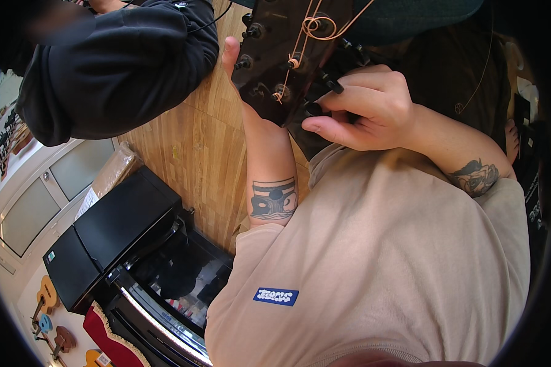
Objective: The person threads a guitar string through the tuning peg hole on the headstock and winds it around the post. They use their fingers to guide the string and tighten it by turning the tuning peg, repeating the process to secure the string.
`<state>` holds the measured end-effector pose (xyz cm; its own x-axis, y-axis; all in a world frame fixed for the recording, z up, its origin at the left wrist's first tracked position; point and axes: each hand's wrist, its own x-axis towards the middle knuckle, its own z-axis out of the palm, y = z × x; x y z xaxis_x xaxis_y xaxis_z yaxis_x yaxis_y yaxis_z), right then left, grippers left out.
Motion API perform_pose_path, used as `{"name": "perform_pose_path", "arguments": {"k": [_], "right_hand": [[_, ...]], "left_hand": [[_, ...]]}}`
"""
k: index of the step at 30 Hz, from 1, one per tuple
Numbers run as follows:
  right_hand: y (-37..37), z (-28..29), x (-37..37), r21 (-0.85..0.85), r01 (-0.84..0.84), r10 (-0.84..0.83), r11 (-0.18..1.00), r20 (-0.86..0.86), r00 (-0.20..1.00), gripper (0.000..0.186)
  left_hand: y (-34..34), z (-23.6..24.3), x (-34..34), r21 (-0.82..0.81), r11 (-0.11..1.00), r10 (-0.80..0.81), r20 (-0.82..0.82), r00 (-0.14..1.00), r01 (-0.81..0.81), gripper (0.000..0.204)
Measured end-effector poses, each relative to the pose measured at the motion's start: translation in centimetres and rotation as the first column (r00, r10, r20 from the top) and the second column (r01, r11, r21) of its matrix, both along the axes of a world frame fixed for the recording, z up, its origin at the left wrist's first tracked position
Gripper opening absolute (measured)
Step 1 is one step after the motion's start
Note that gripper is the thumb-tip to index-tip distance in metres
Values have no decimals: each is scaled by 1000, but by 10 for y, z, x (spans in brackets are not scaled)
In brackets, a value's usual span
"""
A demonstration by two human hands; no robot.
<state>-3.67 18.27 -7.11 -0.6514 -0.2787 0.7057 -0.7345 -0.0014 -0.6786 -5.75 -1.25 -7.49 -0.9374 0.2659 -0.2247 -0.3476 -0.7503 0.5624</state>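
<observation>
A dark guitar headstock (266, 76) points toward me at the top. Bronze-coloured strings (304, 37) run to its posts, and a slack one makes a loop (319, 27). My left hand (231, 56) supports the headstock from behind; only its thumb shows along the left edge, the other fingers hidden. On the right edge, my right hand (373, 109) has thumb and fingers closed around a black tuning peg (313, 109). Another black peg (332, 82) sits just above, touching or very near the index finger. More pegs (243, 62) line the left side.
A person in black clothing (122, 67) is close by at upper left. Below stands a glossy black cabinet-like unit (125, 214) on the wooden floor (208, 147). Small guitars (48, 296) hang at lower left. A thin loose string (479, 85) shows at right.
</observation>
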Motion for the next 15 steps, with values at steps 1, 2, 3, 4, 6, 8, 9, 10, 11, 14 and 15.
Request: {"name": "perform_pose_path", "arguments": {"k": [1,2,3,4,6,8,9,10,11,14,15], "right_hand": [[0,0,0,1,-2,2,1000,1,1000,29],[0,1,0,3,-3,3,1000,1,1000,29],[0,1,0,6,-3,3,1000,0,1000,29],[1,1,0,8,-4,4,1000,0,1000,29],[1,1,0,7,-4,4,1000,2,1000,29],[0,1,0,5,-6,6,1000,5,1000,29],[1,1,0,4,-5,5,1000,5,1000,29],[1,1,0,3,-5,5,1000,5,1000,29],[1,1,1,5,-2,2,1000,5,1000,29],[0,1,1,6,-1,1,1000,4,1000,29],[0,1,1,6,-1,1,1000,4,1000,29]], "left_hand": [[0,0,1,0,1000,1,3,1000,-1,78],[0,0,1,0,1000,2,4,1000,-2,78],[0,0,1,-1,1000,1,4,1000,-1,78],[0,0,1,0,1000,1,3,1000,-1,78],[0,0,1,-1,1000,-1,6,1000,1,79],[0,1,2,-2,1000,-1,8,1000,1,79],[0,1,1,-1,1000,-3,8,1000,3,79],[0,0,1,0,1000,-3,7,1000,3,79],[1,0,1,-2,1000,-5,10,1000,5,79],[0,1,2,-2,1000,-5,11,1000,5,79],[0,1,2,-3,1000,-7,12,1000,7,79]]}}
